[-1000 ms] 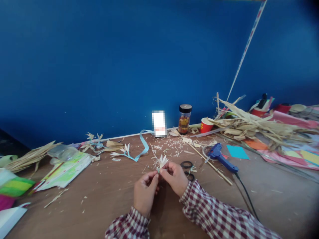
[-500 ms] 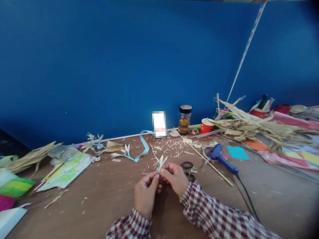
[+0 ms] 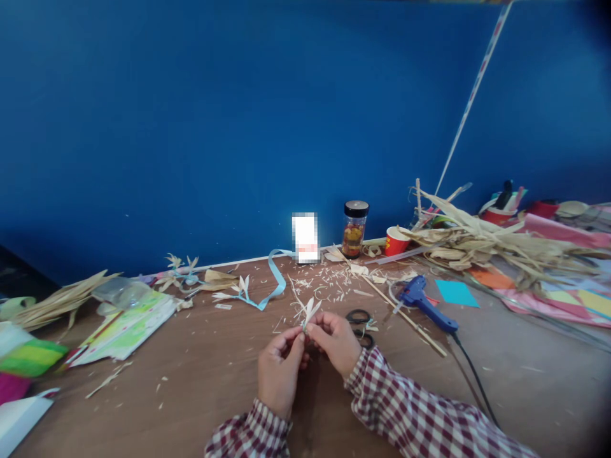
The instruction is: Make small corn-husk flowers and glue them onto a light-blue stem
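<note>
Both hands meet over the middle of the table, pinching the base of a small corn husk flower (image 3: 312, 309) with pale, pointed petals that stand up above the fingertips. My left hand (image 3: 280, 369) grips it from below, thumb against fingers. From the right, my right hand (image 3: 337, 340) closes thumb and fingers on the same base, which the fingers mostly hide. Black-handled scissors (image 3: 359, 317) lie just beyond my right hand, partly covered by it. A similar flower sprig (image 3: 244, 291) with a light blue ribbon (image 3: 277, 283) rests farther back on the left.
Husk scraps litter the table (image 3: 214, 394). On the right are a blue glue gun (image 3: 424, 305) with its cord, a thin stick (image 3: 405, 316), a red cup (image 3: 396, 242) and a heap of dried husks (image 3: 496, 245). A lidded jar (image 3: 354, 230) stands by the blue wall. Painted paper (image 3: 128, 327) lies left.
</note>
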{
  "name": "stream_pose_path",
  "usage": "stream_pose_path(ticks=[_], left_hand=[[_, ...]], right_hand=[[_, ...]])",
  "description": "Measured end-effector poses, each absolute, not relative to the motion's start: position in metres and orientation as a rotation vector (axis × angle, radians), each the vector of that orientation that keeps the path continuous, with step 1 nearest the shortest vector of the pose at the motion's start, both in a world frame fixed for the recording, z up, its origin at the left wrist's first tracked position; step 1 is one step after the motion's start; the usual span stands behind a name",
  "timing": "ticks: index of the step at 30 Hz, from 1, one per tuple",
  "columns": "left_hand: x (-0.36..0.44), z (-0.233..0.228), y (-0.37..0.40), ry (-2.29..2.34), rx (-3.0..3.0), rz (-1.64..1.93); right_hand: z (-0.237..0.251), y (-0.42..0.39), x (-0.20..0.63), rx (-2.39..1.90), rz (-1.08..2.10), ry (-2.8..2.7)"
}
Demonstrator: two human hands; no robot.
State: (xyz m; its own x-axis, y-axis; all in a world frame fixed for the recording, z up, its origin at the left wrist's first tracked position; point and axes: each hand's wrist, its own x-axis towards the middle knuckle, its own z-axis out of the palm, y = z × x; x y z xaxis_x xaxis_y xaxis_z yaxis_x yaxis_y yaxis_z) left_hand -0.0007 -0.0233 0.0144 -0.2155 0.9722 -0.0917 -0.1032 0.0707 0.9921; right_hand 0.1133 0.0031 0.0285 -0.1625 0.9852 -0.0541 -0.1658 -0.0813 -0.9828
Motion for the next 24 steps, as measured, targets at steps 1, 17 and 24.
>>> stream_pose_path(ticks=[1, 17, 24], left_hand=[[-0.001, 0.014, -0.023, 1.335, 0.971, 1.355], [0.000, 0.015, -0.024, 1.404, 1.066, 1.372], [-0.004, 0.011, -0.025, 1.504, 1.364, 1.381]], right_hand=[[0.027, 0.003, 0.113, -1.049, 1.455, -1.158], [0.023, 0.003, 0.113, -1.005, 1.486, -1.159], [0.017, 0.006, 0.114, -1.031, 1.470, -1.195]])
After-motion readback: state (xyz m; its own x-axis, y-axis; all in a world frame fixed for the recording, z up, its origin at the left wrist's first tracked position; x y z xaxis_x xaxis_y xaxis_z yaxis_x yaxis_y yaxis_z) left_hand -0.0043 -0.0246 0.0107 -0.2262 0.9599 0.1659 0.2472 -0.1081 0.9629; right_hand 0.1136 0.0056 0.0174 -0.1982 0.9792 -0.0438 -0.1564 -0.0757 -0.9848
